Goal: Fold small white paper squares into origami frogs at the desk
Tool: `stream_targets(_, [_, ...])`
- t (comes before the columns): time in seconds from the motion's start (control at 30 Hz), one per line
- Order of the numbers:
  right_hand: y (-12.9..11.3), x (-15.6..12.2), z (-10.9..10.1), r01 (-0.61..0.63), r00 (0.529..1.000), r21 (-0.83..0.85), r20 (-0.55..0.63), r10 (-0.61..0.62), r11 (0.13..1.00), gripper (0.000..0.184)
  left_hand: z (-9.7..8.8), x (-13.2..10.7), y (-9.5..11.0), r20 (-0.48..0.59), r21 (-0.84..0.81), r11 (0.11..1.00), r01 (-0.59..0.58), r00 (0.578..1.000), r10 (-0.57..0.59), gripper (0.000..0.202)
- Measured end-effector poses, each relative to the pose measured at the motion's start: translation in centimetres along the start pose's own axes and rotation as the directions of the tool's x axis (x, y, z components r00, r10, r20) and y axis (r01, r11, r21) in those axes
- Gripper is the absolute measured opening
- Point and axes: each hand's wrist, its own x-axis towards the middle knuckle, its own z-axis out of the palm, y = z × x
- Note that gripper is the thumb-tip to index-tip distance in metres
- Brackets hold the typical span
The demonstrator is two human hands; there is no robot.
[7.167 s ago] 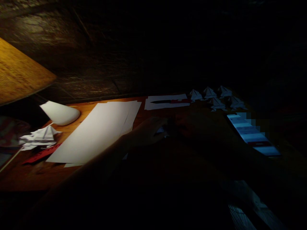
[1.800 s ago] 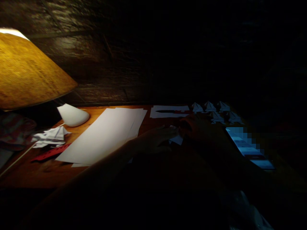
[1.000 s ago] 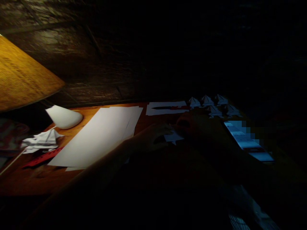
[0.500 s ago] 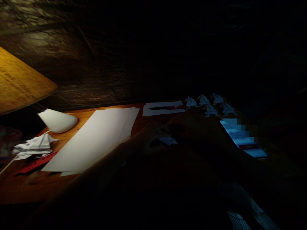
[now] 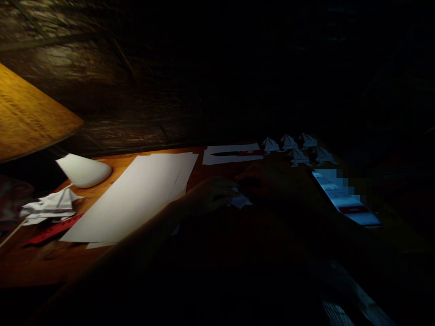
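Curving inward, both hands [image 5: 215, 192] lie close together — by small folded paper [image 5: 240, 201].

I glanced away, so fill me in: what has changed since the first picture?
The small folded paper has shifted slightly right, with more showing beyond the left hand. The right hand stays close; its grip is too dark to judge. The knife, large sheets, phone and folded figures stayed put.

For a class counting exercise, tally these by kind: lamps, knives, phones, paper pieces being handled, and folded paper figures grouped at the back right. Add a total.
Lamp: 1
Red-handled knife: 1
Phone: 1
Handled paper piece: 1
Folded paper figures, back right: 5
Total: 9
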Motion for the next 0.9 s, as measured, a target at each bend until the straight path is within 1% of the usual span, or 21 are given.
stream_targets(0.17, [0.3, 0.2, 0.1, 0.032, 0.999, 0.008, 0.016, -0.032, 0.999, 0.031, 0.1, 0.0, -0.3, -0.013, 0.019, 0.999, 0.043, 0.999, -0.043, 0.030])
stream_targets(0.3, [0.4, 0.2, 0.1, 0.098, 0.995, 0.013, 0.019, -0.098, 0.995, 0.033, 0.1, -0.1, -0.3, -0.014, 0.045, 0.999, 0.030, 0.999, -0.029, 0.029])
stream_targets(0.47, [0.4, 0.3, 0.0, 0.112, 0.994, -0.018, 0.015, -0.112, 0.994, 0.031, -0.2, 0.0, 0.1, -0.026, 0.060, 0.998, 0.027, 0.999, -0.025, 0.028])
stream_targets(0.57, [0.5, 0.5, 0.1, 0.120, 0.993, -0.043, -0.004, -0.121, 0.992, 0.028, -0.5, 0.0, 0.2, -0.020, 0.098, 0.993, 0.060, 0.998, -0.058, 0.028])
stream_targets(0.63, [0.6, 0.5, 0.2, 0.135, 0.991, -0.040, -0.009, -0.135, 0.990, 0.026, -0.5, 0.0, 0.1, -0.040, 0.137, 0.987, 0.088, 0.996, -0.083, 0.028])
stream_targets(0.7, [0.8, 0.5, 0.3, 0.147, 0.989, -0.021, -0.005, -0.147, 0.989, 0.026, -0.4, -0.1, 0.0, -0.062, 0.150, 0.985, 0.087, 0.995, -0.079, 0.025])
stream_targets(0.8, [1.0, 0.5, 0.5, 0.146, 0.989, 0.013, -0.001, -0.146, 0.989, 0.027, -0.3, -0.2, -0.2, -0.099, 0.135, 0.989, 0.066, 0.994, -0.052, 0.019])
stream_targets(0.9, [1.1, 0.4, 0.5, 0.160, 0.987, 0.019, 0.019, -0.161, 0.987, 0.028, -0.3, -0.2, -0.2, -0.114, 0.123, 0.990, 0.072, 0.992, -0.058, 0.015])
